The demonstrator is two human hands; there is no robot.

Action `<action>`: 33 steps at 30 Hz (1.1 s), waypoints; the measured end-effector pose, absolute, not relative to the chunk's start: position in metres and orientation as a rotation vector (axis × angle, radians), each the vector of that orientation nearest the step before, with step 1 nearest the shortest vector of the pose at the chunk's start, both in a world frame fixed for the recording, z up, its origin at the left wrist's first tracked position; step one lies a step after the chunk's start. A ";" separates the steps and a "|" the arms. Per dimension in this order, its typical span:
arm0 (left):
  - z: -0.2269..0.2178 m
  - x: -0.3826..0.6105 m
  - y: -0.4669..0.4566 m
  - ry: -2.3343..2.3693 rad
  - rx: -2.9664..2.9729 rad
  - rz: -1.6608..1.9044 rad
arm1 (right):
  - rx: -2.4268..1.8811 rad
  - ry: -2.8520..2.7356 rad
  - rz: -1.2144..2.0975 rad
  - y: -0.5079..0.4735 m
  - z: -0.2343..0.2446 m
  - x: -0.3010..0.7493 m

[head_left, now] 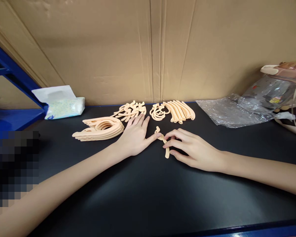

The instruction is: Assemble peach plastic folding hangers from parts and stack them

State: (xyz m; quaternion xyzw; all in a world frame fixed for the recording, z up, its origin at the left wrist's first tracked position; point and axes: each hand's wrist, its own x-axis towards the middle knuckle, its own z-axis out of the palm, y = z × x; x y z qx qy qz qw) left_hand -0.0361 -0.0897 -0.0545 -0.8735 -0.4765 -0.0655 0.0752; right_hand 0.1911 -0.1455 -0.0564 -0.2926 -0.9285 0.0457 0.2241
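Observation:
A small peach plastic hook piece (164, 143) lies on the black table (143, 194) between my hands. My right hand (191, 149) pinches it with thumb and fingertips. My left hand (135, 135) lies flat with fingers stretched out, its thumb tip touching the piece's upper end. Just beyond the left hand are a stack of peach hanger bodies (101, 128), a heap of small peach hooks (130, 111), and a fanned row of curved peach pieces (174, 111).
A tissue pack (61, 102) sits at the back left beside a blue shelf frame (12, 74). Crumpled clear plastic bags (239, 110) and a bag (291, 98) lie at the back right. A cardboard wall (148, 49) backs the table.

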 end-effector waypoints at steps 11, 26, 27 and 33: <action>-0.047 -0.035 -0.098 -1.314 -2.474 -0.241 | -0.815 -2.570 0.122 -0.146 -0.055 0.192; 0.033 -0.078 -0.016 -1.440 -2.596 0.258 | -0.791 -2.554 0.133 -0.147 -0.055 0.193; 0.031 -0.078 -0.014 -1.436 -2.603 0.239 | -0.792 -2.553 0.137 -0.147 -0.055 0.193; 0.026 -0.075 -0.004 -1.439 -2.647 0.061 | -0.789 -2.550 0.139 -0.146 -0.055 0.194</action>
